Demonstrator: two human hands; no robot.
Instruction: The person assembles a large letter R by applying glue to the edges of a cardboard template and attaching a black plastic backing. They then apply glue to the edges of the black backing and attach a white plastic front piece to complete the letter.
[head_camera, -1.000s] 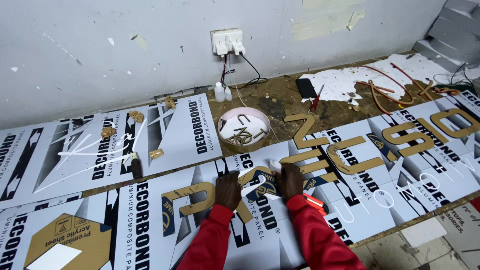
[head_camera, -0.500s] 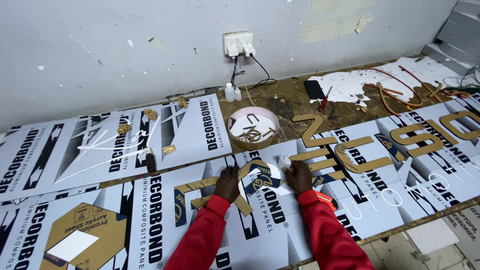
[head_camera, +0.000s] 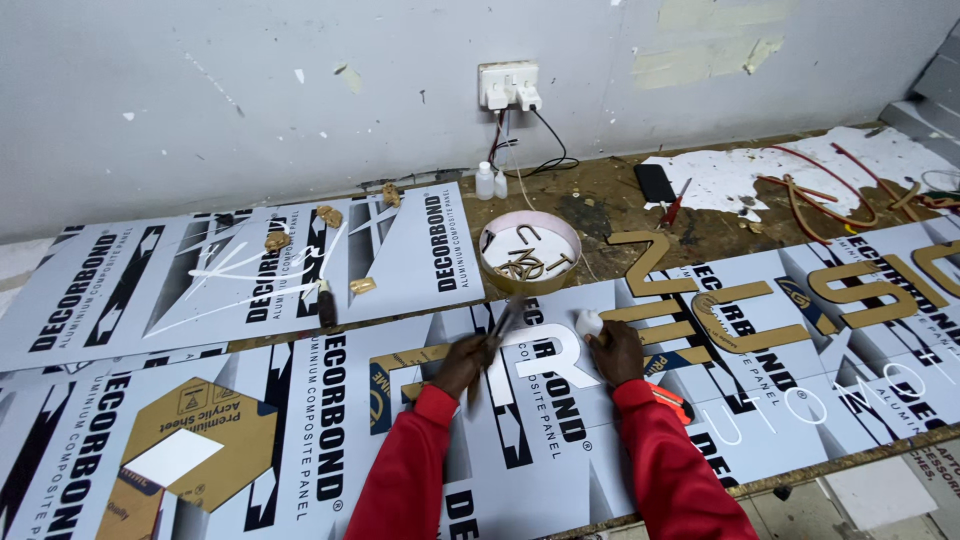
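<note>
Head view looks down on a workbench covered with printed composite panels. Left hand is closed around a thin dark tool that slants up and to the right from its fingers; the motion blurs it, so I cannot tell what kind of tool it is. Right hand pinches a small white pad between its fingertips, pressed on the panel just beside a white letter lying between the two hands. Gold letters lie in a row to the right. Behind the hands sits a round shallow bowl with a gold wall and white inside, holding several small gold letter pieces in a loose heap. Two small white bottles stand near the wall under a socket.
</note>
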